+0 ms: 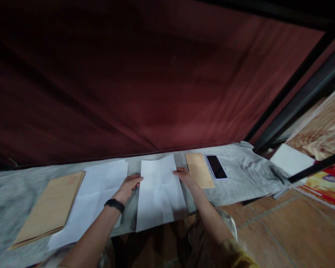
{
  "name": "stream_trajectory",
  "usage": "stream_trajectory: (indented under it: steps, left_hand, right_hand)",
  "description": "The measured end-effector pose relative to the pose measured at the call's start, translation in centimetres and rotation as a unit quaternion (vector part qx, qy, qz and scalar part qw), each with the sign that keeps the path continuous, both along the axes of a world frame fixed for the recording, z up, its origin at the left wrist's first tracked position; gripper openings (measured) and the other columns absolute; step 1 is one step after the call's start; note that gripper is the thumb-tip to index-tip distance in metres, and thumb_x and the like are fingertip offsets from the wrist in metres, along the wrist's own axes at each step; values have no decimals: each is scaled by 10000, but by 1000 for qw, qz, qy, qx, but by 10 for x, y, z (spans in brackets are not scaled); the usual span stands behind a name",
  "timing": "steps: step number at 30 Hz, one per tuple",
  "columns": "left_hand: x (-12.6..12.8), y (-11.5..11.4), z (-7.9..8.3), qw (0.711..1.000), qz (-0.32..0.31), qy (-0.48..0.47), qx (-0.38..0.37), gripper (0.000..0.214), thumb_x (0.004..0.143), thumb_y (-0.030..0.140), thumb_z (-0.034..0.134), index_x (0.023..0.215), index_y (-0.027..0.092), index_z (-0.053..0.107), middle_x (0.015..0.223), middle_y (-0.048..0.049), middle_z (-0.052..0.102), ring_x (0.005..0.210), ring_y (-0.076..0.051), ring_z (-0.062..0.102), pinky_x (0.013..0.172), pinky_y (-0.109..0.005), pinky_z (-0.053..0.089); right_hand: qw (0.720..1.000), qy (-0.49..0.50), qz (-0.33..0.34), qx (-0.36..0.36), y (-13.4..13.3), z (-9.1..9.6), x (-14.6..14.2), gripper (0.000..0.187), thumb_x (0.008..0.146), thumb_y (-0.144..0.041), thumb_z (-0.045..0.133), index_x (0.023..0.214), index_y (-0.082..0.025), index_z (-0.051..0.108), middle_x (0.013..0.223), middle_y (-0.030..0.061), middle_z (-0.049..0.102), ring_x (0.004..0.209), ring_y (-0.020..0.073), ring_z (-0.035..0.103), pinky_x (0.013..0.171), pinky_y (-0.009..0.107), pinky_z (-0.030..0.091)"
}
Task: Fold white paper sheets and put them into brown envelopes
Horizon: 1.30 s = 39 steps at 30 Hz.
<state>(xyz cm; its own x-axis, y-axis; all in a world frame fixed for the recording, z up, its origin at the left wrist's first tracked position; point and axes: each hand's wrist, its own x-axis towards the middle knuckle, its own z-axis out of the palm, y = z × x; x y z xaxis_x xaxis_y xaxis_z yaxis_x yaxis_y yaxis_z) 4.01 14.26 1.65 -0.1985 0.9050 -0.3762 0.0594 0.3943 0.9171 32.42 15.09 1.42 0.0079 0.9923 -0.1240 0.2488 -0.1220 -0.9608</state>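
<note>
A creased white sheet of paper (159, 193) lies in front of me, its lower end reaching past the table's near edge. My left hand (128, 187), with a black band on the wrist, pinches the sheet's left edge. On the opposite edge, my right hand (184, 175) grips the paper with its thumb and fingers. To the left are more white sheets (95, 197) with fold lines, partly covered by a stack of brown envelopes (50, 204). A single brown envelope (198, 169) rests just right of my right hand.
A phone (217, 167) with a dark screen lies right of the single envelope. Grey cloth (245, 175) covers the narrow table. Behind it hangs a dark red curtain (167, 93). Black metal bars (290, 89) and a red and yellow box (329, 188) stand at the right.
</note>
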Motion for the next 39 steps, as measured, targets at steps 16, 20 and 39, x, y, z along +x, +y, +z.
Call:
stream_trajectory:
  steps: [16,20,39]
  left_hand:
    - [27,-14,148,922,-89,116,358,232,806,428,676,844,208,610,829,-7,667,807,-175,640,757,-296,530]
    - [20,-39,109,907,-118,150,374,189,795,320,661,951,213,673,1115,-80,708,1076,-240,649,983,-379,510]
    - [-25,-97,-34,828,-319,367,279,534,879,62,419,1301,242,693,1440,-65,613,1319,-225,584,1171,-422,448]
  right_hand:
    - [950,205,-101,213,-5,80,41,294,721,-480,791,845,-217,743,816,21,741,774,186,670,738,313,549]
    - [963,117,-13,244,-16,65,48,188,769,-359,740,906,-229,742,993,52,753,962,219,684,878,342,538]
    - [859,-362,293,213,-66,-18,50,617,782,16,580,1285,-318,703,1547,22,509,1443,280,407,1198,521,326]
